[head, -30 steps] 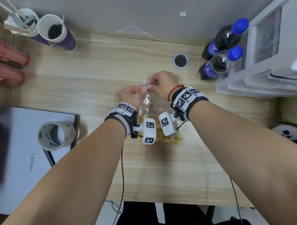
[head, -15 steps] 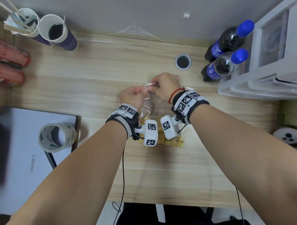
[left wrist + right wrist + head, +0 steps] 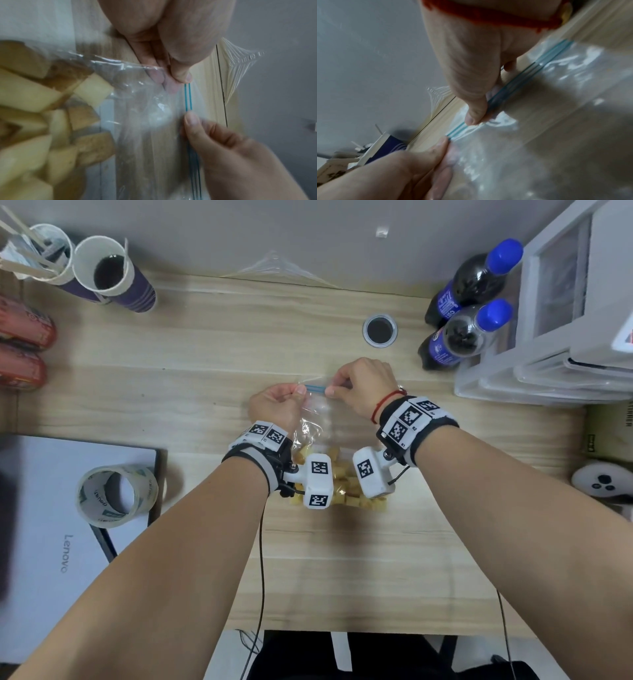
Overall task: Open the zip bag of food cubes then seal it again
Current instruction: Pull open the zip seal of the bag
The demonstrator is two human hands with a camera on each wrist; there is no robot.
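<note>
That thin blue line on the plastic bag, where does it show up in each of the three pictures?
Head: the blue zip strip is a short bar at centre, between the two thumbs.
Left wrist: right of centre, vertical.
Right wrist: a diagonal through the middle.
Shared landmark: the clear plastic sheet at the table's far edge.

The zip bag is clear plastic with a twin blue seal stripe, and its food cubes are pale yellow with tan-brown faces. The worktop is light wood grain. Near its right far corner stand two dark bottles with blue caps and labels. The wristbands carry black-and-white square codes; a red cord circles one wrist.
</note>
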